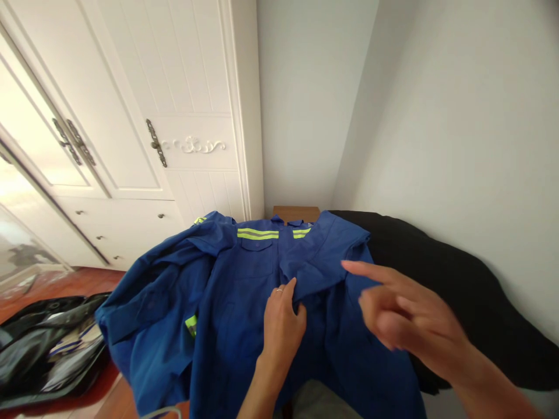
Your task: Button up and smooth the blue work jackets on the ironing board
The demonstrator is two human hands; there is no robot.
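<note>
A blue work jacket (253,273) with yellow and grey reflective strips lies spread out in front of me. One of its sleeves (323,256) is folded inward across the chest. My left hand (283,323), with a ring on one finger, is closed on the end of that sleeve near the jacket's middle. Just right of the folded sleeve is my right hand (406,314), somewhat blurred. Its index finger is stretched out and the others are partly curled, with nothing visible in them. The other sleeve (152,297) hangs out to the left in loose folds.
A black cloth-like item (441,285) lies to the right against the grey wall (471,128). The white wardrobe (192,75) stands at the back left. An open suitcase (52,349) with clothes sits on the reddish floor at lower left. Behind the collar shows a brown wooden piece (297,213).
</note>
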